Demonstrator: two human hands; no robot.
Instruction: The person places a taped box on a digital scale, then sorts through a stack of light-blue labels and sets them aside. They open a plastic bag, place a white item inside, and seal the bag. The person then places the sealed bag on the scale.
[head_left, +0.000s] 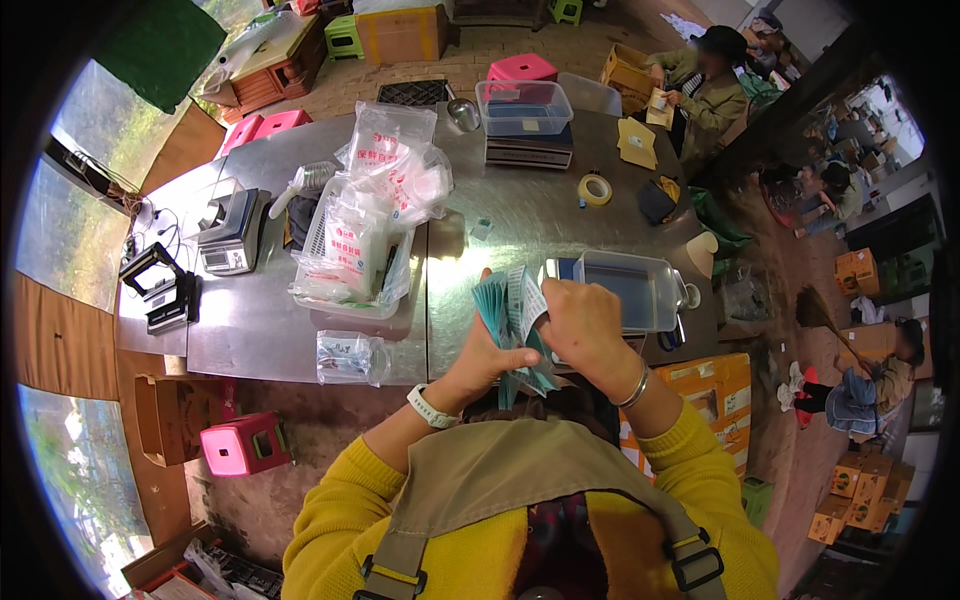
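Observation:
A stack of blue-green printed slips (493, 306) is fanned out between my hands, close to my body at the table's front edge. My left hand (480, 356) holds the stack from below and the left, its thumb pointing right. On the other side, my right hand (585, 322) has its bent fingers at the slips' upper right edge, by a white printed face. Left of them a white plastic basket (364, 309) holds plastic bags (349, 244) with red print. To the right stands a clear plastic tub (630, 291).
The metal table (510, 202) bears a kitchen scale (229, 240), a tape roll (594, 190), another clear tub (525, 109) on a dark scale, and a bagged bundle (349, 358) near the front edge. A pink stool (236, 448) stands lower left. A person (709, 97) sits beyond the far right corner.

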